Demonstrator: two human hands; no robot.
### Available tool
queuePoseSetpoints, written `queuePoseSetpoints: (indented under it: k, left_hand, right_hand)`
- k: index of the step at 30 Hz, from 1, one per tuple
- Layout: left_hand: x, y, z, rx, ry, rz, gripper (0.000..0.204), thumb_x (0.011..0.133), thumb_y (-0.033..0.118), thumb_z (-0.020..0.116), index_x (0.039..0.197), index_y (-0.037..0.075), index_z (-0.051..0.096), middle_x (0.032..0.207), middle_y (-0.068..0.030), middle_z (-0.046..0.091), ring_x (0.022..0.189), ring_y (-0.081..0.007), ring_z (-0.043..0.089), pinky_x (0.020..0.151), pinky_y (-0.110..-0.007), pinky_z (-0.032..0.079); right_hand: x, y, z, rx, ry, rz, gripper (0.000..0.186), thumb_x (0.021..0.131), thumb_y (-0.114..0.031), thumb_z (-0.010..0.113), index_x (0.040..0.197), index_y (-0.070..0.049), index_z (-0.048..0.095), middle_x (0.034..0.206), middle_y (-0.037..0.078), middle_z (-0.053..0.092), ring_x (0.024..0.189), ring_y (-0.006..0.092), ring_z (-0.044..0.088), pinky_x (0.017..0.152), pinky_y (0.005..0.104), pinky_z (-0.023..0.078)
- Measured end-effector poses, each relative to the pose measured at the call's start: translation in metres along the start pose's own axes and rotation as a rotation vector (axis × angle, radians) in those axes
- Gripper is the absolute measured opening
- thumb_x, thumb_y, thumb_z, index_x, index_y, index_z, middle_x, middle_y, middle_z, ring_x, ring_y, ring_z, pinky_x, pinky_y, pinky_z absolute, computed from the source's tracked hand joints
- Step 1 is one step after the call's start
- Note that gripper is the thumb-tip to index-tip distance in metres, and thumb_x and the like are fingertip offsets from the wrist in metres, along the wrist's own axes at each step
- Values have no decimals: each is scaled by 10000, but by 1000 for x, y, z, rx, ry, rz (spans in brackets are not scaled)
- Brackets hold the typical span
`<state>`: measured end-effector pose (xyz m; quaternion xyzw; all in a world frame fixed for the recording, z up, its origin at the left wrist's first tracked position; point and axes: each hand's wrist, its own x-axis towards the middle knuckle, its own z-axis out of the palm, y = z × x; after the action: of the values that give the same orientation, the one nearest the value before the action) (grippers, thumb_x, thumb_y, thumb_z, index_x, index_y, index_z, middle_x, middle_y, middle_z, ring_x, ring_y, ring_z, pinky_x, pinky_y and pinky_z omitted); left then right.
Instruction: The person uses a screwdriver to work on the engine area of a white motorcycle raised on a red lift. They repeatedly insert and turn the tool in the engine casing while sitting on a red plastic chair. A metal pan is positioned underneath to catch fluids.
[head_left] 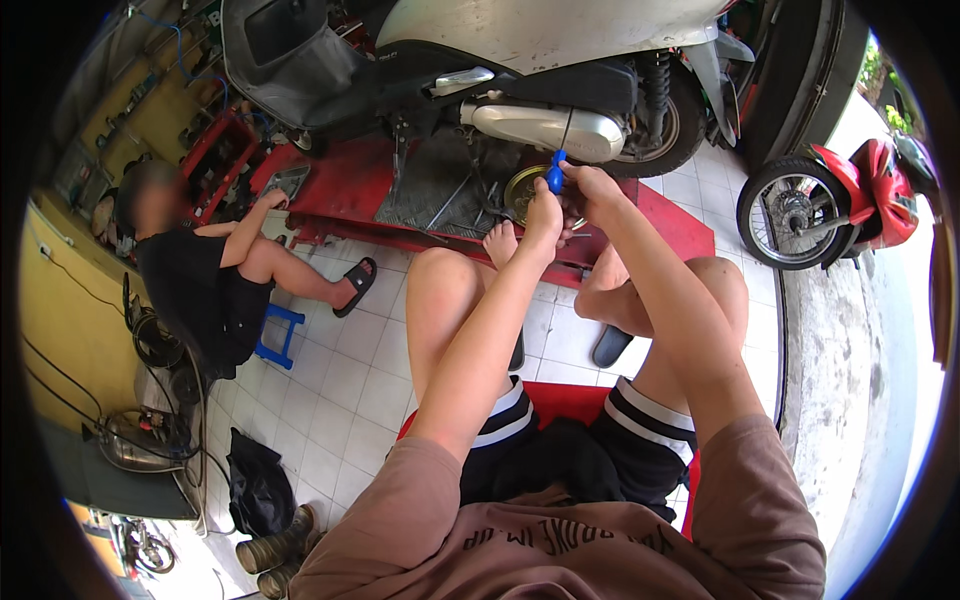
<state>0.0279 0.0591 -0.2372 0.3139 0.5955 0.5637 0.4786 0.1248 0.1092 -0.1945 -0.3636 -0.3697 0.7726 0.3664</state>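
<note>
A screwdriver with a blue handle and a thin shaft points up and away from me. My left hand is closed at the lower end of its handle. From the other side, the fingers of my right hand pinch the handle too; some of them are hidden. The shaft overlaps the silver engine side cover of a scooter; whether its tip touches the cover cannot be made out. Behind my hands, a round yellowish pan with small things in it is partly covered.
The scooter stands on a red lift platform with a dark ribbed plate and long tools. At left a person sits on a blue stool, one hand at a tray. A red motorbike stands at right.
</note>
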Motion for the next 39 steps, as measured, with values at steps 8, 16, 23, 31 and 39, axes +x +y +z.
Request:
queuePoseSetpoints:
  k: [8, 16, 23, 31, 39]
  left_hand:
    - [-22, 10, 14, 362, 143, 400, 529, 921, 493, 445, 776, 1, 572, 632, -149, 572, 543, -277, 551, 495, -376, 405]
    - [-32, 21, 11, 296, 26, 276, 601, 918, 547, 391, 813, -11, 588, 684, -198, 602, 612, -326, 583, 554, -423, 433]
    - [-48, 33, 18, 586, 210, 430, 601, 932, 419, 333, 876, -105, 621, 864, -323, 626, 875, -471, 605, 807, -516, 462]
    - [-57, 37, 23, 711, 176, 452, 577, 911, 414, 398, 936, -136, 572, 898, -351, 610, 887, -476, 606, 806, -504, 474]
    - [-40, 34, 21, 474, 141, 348, 556, 915, 432, 441, 873, -91, 626, 827, -319, 627, 835, -467, 618, 761, -515, 481]
  right_hand:
    - [-3, -4, -1, 25, 87, -56, 152, 894, -211, 593, 867, -61, 586, 726, 20, 557, 560, 152, 520, 507, 303, 450]
    - [3, -2, -11, 9, 11, -43, 239, 937, -249, 523, 987, -29, 600, 916, 85, 665, 654, 156, 576, 611, 312, 481]
    - [-5, -7, -7, -101, 198, -94, 275, 890, -228, 612, 1018, 11, 563, 899, 134, 653, 744, 212, 628, 715, 343, 525]
    - [25, 6, -37, -156, 256, -190, 204, 833, -217, 674, 904, -42, 598, 805, 58, 612, 666, 168, 584, 607, 336, 496]
    - [4, -5, -17, -7, 62, -78, 243, 882, -237, 616, 973, -13, 594, 862, 115, 644, 767, 231, 637, 701, 352, 536]
